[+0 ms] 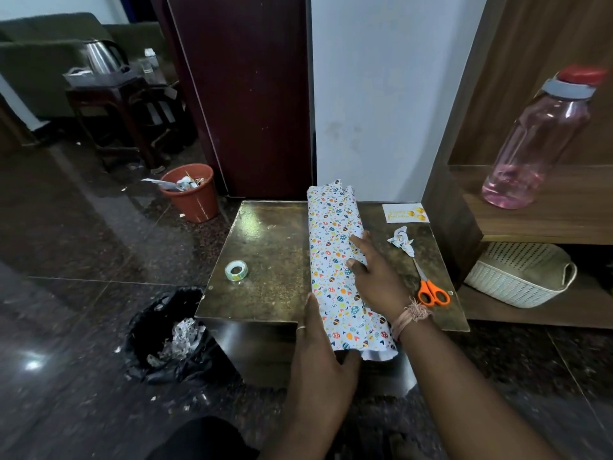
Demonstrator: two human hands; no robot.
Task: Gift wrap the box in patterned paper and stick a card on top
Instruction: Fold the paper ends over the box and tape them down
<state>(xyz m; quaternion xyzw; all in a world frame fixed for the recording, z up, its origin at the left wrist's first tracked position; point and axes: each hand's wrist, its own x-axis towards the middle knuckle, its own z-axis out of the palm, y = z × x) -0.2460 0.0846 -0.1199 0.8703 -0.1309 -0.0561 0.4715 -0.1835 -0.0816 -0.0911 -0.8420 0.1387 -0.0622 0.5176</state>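
The long box wrapped in white paper printed with small coloured eggs and hearts [335, 260] lies lengthwise on the dark, mottled, glossy worktop [268, 260], its near end jutting past the front edge. The paper is round the body, but both ends stand open and crumpled, so the step in hand looks like closing the long seam. The right hand [374, 277] lies flat on top, fingers straight, pressing the paper down near the right edge. The left hand [320, 340] cups the near left side, fingers straight along the paper and thumb curled under the near end. The next move probably calls for the clear roll of tape with a printed core [236, 270], lying apart to the left, while one hand keeps the overlap tight. The orange-handled scissors [431, 290] and a crumpled paper scrap [402, 242] lie to the right; the small white card with yellow print [405, 213] waits at the far right corner.
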